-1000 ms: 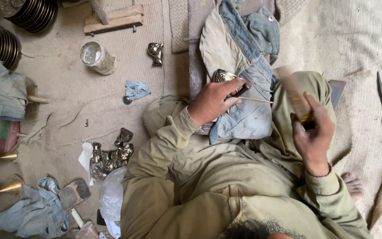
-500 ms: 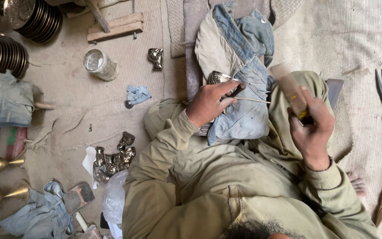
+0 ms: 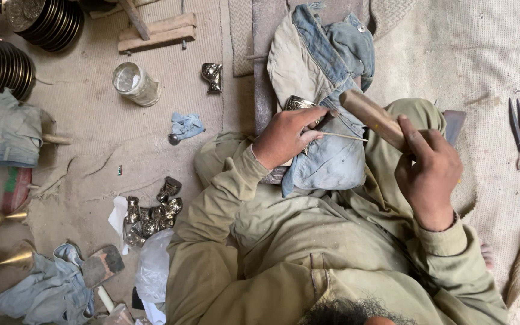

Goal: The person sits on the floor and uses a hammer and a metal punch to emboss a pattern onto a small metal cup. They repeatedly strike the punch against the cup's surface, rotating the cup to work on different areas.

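Silver embossed piece (image 3: 299, 104) lies on the denim cloth (image 3: 326, 162) over the knee, pinned under the left hand (image 3: 285, 136), whose fingers also pinch a thin rod (image 3: 344, 136), while the right hand (image 3: 427, 171) grasps a wooden handle (image 3: 371, 117) just beside it.

The handle (image 3: 373, 118) in the right hand (image 3: 428, 174) is smooth, pale wood, worn to a dull sheen. The left hand (image 3: 287, 137) presses an embossed metal piece (image 3: 299, 103), bright and patterned, onto faded, soft denim cloth (image 3: 326, 78). The floor mat (image 3: 121, 138) is coarse woven fabric, matt and dusty. Small metal castings (image 3: 151, 213) nearby look dark and tarnished. The stacked discs (image 3: 7, 66) are shiny metal. The jar (image 3: 133, 84) is cloudy glass. The scissors (image 3: 517, 123) are dull grey metal.
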